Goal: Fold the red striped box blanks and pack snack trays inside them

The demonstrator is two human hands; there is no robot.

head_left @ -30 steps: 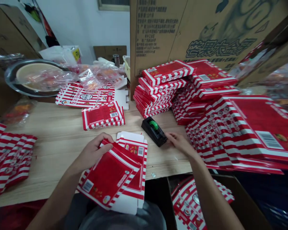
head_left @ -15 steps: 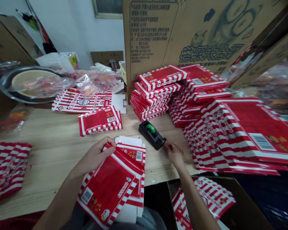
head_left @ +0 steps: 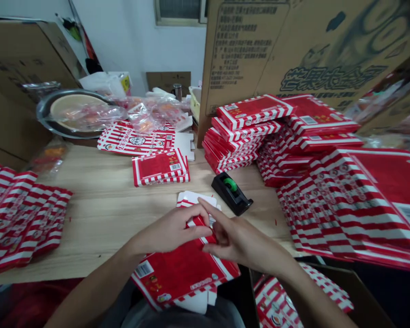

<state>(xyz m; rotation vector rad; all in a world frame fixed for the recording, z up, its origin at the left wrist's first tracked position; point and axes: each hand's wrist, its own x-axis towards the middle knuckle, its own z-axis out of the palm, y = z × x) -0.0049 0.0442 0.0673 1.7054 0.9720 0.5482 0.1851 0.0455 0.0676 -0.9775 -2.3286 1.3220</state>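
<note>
Above my lap, a flat red carton (head_left: 186, 269) with striped edges lies tilted. My left hand (head_left: 174, 228) is closed on its upper edge, thumb on the near face. My right hand (head_left: 242, 241) meets it at that edge, fingers bent and thumb against the red face. Whether a strip of tape sits between the right fingers is hidden. Under this carton is another one with a white flap (head_left: 194, 197). Just beyond my right hand, a black tape dispenser (head_left: 237, 200) with a green roll rests on the table.
Stacked red cartons (head_left: 253, 111) stand at the back, and a fanned row (head_left: 328, 205) fills the right. More striped cartons (head_left: 27, 218) lie left. A metal basin (head_left: 46, 116) with plastic bags sits behind. A large cardboard box (head_left: 246, 54) blocks the back right. Below right is an open box (head_left: 355, 284).
My right hand has left the tape dispenser and come across to the carton's upper edge beside my left hand. The carton has turned more crosswise. The view has shifted left.
</note>
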